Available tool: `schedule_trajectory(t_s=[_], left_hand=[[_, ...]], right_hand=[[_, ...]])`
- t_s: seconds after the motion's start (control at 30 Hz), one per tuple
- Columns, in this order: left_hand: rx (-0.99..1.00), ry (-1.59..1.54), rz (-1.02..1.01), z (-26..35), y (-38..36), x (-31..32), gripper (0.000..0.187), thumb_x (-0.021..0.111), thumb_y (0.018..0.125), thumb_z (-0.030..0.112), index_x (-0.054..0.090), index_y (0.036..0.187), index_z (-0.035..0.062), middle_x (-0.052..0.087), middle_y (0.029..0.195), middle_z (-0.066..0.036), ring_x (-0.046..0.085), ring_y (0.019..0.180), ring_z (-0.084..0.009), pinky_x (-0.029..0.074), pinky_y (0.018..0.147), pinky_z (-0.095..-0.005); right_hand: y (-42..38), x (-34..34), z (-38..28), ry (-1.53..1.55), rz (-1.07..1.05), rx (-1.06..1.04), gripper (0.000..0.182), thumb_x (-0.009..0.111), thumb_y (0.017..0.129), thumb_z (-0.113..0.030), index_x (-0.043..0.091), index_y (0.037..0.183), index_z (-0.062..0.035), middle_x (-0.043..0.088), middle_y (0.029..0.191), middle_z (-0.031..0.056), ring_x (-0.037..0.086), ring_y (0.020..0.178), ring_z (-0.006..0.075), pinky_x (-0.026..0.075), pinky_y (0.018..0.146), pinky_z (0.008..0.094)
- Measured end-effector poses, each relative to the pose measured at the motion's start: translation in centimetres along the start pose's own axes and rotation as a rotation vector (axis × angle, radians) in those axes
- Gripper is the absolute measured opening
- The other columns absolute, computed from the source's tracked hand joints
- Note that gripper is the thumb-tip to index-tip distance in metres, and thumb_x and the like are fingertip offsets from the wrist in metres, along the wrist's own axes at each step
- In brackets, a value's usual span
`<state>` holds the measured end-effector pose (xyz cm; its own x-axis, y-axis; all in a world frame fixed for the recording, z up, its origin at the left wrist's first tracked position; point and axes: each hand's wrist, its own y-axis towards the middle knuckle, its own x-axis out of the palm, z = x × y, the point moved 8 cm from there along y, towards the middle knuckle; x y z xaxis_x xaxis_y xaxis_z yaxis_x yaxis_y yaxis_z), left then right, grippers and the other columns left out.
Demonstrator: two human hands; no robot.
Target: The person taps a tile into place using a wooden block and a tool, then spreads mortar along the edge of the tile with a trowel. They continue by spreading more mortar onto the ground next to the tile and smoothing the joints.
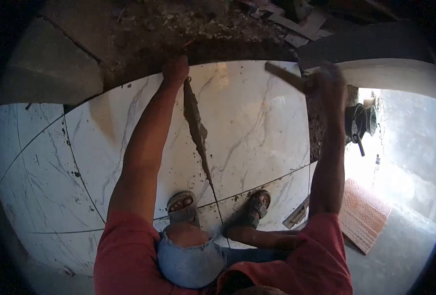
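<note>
My left hand (176, 71) is closed at the far edge of a white marbled tile (129, 128), next to the wide end of a dark wedge-shaped gap (194, 118). Its fingertips are hidden, so what they hold does not show. To the right of the gap lies another white marbled tile (257, 118). Raised above that tile's right edge, my right hand (328, 86) is blurred but wrapped round one end of a wooden stick (287, 77). The stick's free end points left and away from me.
A trowel (297, 215) lies right of my sandalled feet. Beyond it a reddish ribbed tile (365, 216) rests on the floor. A dark spool-like object (359, 120) stands at the right. Rubble (198, 27) and flat offcuts (301, 27) lie beyond the tiles.
</note>
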<state>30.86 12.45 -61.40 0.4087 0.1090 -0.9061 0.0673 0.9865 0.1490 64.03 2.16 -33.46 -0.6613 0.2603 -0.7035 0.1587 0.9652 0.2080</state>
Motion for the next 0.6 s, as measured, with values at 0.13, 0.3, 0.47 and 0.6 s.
schedule_trajectory(t_s=[0.13,0.3,0.47,0.6], left_hand=[[-0.067,0.021,-0.090,0.1,0.9,0.6,0.018,0.052,0.083,0.016,0.066,0.091,0.0084,0.064,0.095,-0.016,0.062,0.092,-0.0346,0.048,0.080,-0.0497],[0.066,0.112,-0.231,-0.1,0.4,1.6,0.020,0.050,0.084,0.017,0.066,0.092,0.0080,0.065,0.093,-0.016,0.063,0.091,-0.0341,0.050,0.076,-0.0465],[-0.020,0.087,-0.283,-0.4,1.7,1.8,0.022,0.050,0.084,0.019,0.067,0.090,0.0071,0.065,0.094,-0.017,0.063,0.090,-0.0349,0.050,0.075,-0.0466],[0.041,0.169,-0.343,-0.4,1.0,2.0,0.024,0.048,0.085,0.020,0.067,0.088,0.0050,0.064,0.096,-0.018,0.063,0.089,-0.0355,0.050,0.075,-0.0469]], right_hand=[[1.2,0.0,8.1,-0.217,0.058,0.146,0.035,0.061,0.073,-0.020,0.060,0.102,-0.0003,0.064,0.085,0.0159,0.061,0.074,0.0242,0.049,0.066,0.0377],[-0.2,-1.4,3.1,0.228,0.051,0.309,0.015,0.055,0.077,-0.012,0.060,0.082,0.0013,0.061,0.071,0.0073,0.056,0.069,0.0142,0.047,0.066,0.0311],[3.1,-1.8,9.8,-0.172,0.016,0.234,0.011,0.056,0.076,-0.011,0.062,0.081,-0.0028,0.061,0.073,0.0086,0.059,0.074,0.0171,0.048,0.068,0.0322],[1.3,-0.7,6.0,-0.768,0.020,-0.454,0.013,0.059,0.077,-0.014,0.063,0.087,-0.0061,0.061,0.077,0.0076,0.058,0.084,0.0167,0.046,0.071,0.0333]])
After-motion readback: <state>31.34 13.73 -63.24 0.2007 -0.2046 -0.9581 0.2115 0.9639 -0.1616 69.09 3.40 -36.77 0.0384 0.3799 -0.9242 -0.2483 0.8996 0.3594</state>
